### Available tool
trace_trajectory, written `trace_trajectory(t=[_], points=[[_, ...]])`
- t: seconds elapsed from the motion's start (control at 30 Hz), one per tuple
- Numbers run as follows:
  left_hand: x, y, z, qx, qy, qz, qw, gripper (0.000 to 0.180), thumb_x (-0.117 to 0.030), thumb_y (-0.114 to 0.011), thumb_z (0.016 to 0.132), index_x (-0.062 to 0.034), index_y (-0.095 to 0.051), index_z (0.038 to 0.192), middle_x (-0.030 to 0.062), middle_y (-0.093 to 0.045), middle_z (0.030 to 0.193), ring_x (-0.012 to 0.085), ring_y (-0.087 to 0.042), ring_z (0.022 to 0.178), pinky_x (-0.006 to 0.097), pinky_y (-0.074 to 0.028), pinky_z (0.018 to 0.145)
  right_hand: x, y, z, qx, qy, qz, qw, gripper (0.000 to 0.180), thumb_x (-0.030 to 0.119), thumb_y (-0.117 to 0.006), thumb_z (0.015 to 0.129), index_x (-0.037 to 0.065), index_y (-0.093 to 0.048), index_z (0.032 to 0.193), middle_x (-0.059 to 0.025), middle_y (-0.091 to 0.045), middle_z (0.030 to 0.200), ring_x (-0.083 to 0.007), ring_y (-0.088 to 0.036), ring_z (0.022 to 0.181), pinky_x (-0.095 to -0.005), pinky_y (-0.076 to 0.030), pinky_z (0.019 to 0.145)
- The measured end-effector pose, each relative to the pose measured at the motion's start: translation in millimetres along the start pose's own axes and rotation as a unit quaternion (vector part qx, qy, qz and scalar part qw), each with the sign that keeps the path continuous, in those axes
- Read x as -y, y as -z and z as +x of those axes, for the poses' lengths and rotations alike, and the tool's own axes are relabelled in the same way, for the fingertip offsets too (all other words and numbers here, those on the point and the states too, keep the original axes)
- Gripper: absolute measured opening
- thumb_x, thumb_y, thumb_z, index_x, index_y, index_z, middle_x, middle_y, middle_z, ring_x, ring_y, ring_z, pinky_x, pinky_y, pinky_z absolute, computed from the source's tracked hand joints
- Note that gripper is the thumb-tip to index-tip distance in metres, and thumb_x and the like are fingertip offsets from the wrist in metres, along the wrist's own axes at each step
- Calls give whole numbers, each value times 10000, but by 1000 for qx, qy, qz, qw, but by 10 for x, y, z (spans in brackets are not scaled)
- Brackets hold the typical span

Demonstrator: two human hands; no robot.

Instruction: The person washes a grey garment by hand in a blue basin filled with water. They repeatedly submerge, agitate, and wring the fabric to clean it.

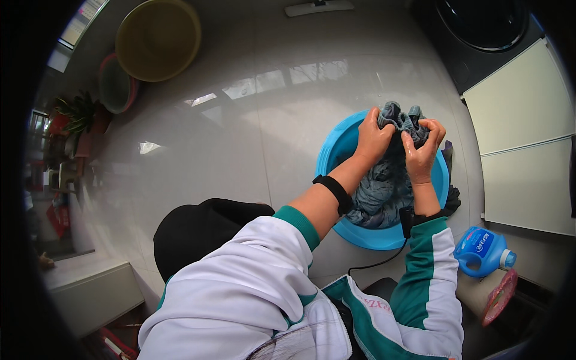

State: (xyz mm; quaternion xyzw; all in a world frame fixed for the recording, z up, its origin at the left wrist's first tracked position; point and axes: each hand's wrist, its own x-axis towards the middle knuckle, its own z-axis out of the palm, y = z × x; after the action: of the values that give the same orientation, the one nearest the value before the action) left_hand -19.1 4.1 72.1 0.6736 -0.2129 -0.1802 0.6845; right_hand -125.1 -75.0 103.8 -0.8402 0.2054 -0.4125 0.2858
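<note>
A wet grey-blue garment [383, 189] lies bunched in a round blue basin [329, 155] on the tiled floor. Its upper end is raised over the basin's far rim, gripped by both of my hands. My left hand [373, 137] is closed on the left part of the bunched cloth. On the right part, my right hand [422, 150] pinches the fabric between thumb and fingers. Both hands look wet. Dark straps circle both of my wrists or forearms.
Right of the basin is dark cloth [451, 197], with a blue detergent bottle [474, 255] nearer me. A dark front-loading machine [462, 45] and pale cabinet [522, 102] stand at right. A tan basin [157, 39], a red-rimmed basin [116, 84] and a potted plant [78, 114] are far left.
</note>
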Motion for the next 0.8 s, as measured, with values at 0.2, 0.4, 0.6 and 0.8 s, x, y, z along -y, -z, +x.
trace_trajectory(t=[0.2, 0.4, 0.6, 0.8], points=[[440, 200, -200, 200, 145, 343, 906, 478, -128, -621, 748, -115, -432, 1188, 212, -653, 952, 408, -616, 967, 484, -480, 770, -724, -157, -512, 313, -208, -152, 914, 675, 170, -751, 733, 62, -459, 1332, -191, -431, 1302, -376, -431, 1224, -419, -399, 1004], [667, 153, -286, 316, 183, 440, 820, 418, -134, -615, 770, -115, -455, 1156, 194, -650, 1018, 398, -612, 985, 479, -475, 814, -981, -275, -732, 481, -213, -234, 818, 652, 223, -724, 758, 130, -469, 1351, -236, -466, 1312, -410, -476, 1199, -428, -415, 1007], [578, 263, -187, 222, 143, 356, 897, 298, -117, -570, 807, -94, -445, 1076, 210, -646, 958, 420, -612, 921, 508, -472, 766, -736, -41, -499, 332, -165, -163, 914, 377, 98, -770, 680, 52, -441, 857, -140, -543, 861, -361, -524, 834, -413, -432, 711], [131, 219, 5, 78, 23, 270, 959, 198, -162, -516, 845, -78, -532, 1023, 216, -651, 856, 429, -610, 811, 499, -469, 734, -235, 385, 153, 226, -117, -65, 965, 295, 51, -729, 734, 42, -452, 832, -124, -504, 788, -288, -511, 755, -366, -438, 712]])
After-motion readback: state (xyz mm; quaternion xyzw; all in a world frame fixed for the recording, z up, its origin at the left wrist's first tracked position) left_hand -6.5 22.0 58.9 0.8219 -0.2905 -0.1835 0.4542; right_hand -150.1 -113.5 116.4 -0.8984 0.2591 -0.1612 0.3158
